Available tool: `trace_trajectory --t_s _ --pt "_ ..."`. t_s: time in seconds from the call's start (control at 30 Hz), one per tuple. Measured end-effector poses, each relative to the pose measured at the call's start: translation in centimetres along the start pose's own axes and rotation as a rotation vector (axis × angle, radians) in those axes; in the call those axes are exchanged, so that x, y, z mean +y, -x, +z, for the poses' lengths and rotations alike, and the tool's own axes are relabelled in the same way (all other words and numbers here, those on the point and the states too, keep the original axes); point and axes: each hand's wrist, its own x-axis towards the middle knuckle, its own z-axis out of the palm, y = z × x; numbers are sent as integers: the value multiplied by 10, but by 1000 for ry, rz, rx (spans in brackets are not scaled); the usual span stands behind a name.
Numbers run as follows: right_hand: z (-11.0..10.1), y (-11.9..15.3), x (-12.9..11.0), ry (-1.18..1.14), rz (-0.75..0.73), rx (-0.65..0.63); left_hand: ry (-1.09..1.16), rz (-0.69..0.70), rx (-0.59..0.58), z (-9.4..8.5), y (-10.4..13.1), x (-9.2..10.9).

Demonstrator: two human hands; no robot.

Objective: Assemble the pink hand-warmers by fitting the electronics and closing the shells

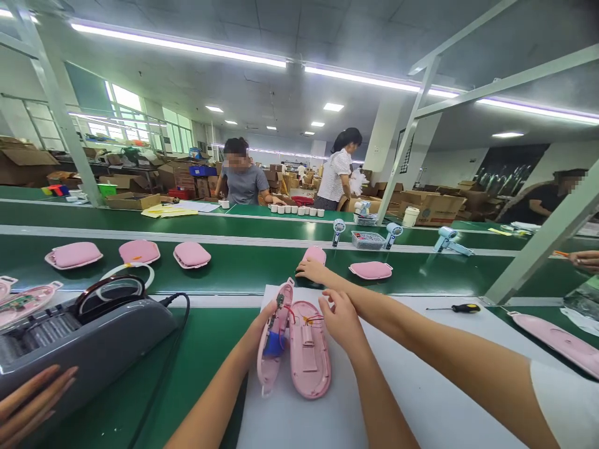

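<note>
My left hand [266, 319] grips a pink plastic shell half [267, 369] by its left edge, tilted on its side. Inside it show a green circuit board [279, 301] and a blue block [274, 343]. Thin red wires link it to a second pink shell half [309, 365], an oval lying with its inner side up on white paper [327, 424]. Beside that oval's upper right edge is my right hand [344, 318], its fingers loosely bent and apart, with nothing visible in them. Whether it touches the shell I cannot tell.
A co-worker's arm [412, 318] reaches across from the right to a pink case [314, 254]. Another person's hand [37, 399] is beside a grey machine [93, 343] at left. More pink cases [191, 254] lie on the green belt [243, 268]; a screwdriver [463, 308] lies right.
</note>
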Motion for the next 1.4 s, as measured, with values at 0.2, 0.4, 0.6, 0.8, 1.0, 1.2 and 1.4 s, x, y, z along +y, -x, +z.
trace_trajectory --t_s 0.2,0.4,0.6,0.8,1.0,1.2,1.4 --pt "9 -3 10 -1 25 -204 -19 41 63 -19 8 21" --pt "7 -3 13 -31 32 -174 -67 32 4 -27 11 26" --pt "3 -7 11 -305 40 -161 -70 71 -113 -29 12 30" --pt "13 0 -3 -755 46 -134 -9 75 -104 -33 3 21" --pt "18 7 -13 -1016 96 -196 -13 61 -107 -35 -3 12" --pt "14 12 -17 -1055 151 -324 -36 73 -100 -20 7 16" --pt "2 17 -23 -994 147 -507 -156 30 -160 -12 13 14"
